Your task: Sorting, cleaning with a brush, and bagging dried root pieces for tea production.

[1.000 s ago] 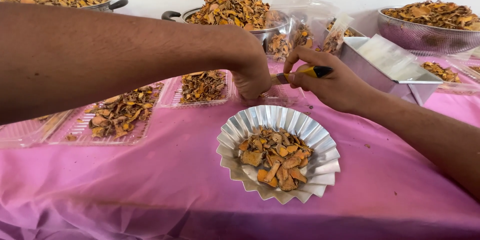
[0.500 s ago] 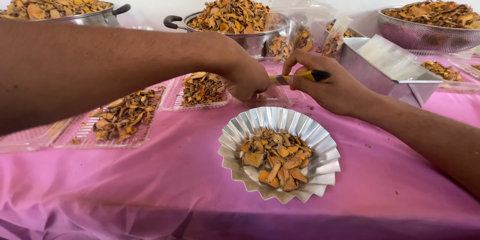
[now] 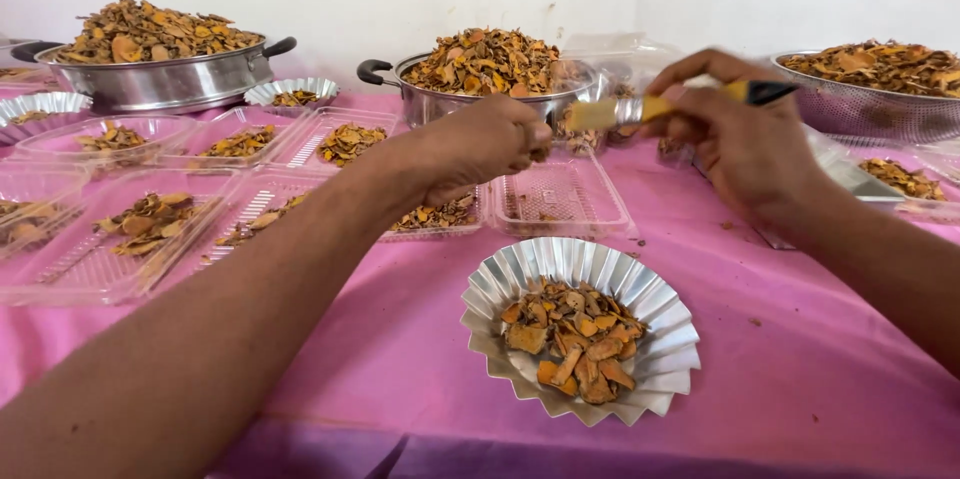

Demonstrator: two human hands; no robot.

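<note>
At far left a broad steel pot [image 3: 165,79] with black handles stood heaped with dried orange-brown chips, set back against the wall so that the front of the pink cloth [image 3: 400,339] stayed free for packing. Shallow clear plastic trays [image 3: 100,269], thin and ribbed, lay side by side before it, each holding a small portion. The left hand [image 3: 480,144] hovered over an open tray, fingers curled together into a loose fist; whether it enclosed any chips could not be told. Behind it a second pot [image 3: 470,89] was heaped likewise. In the near middle sat a fluted foil dish [image 3: 580,339], pleated and shiny, apart from both hands, holding a small mound of flat, brittle-looking orange slices. The right hand [image 3: 745,139] was raised, fingers pinched on a blurred yellow tool [image 3: 660,107] with a dark end, held level between the hands. At far right a perforated steel colander [image 3: 880,104] carried more chips.
</note>
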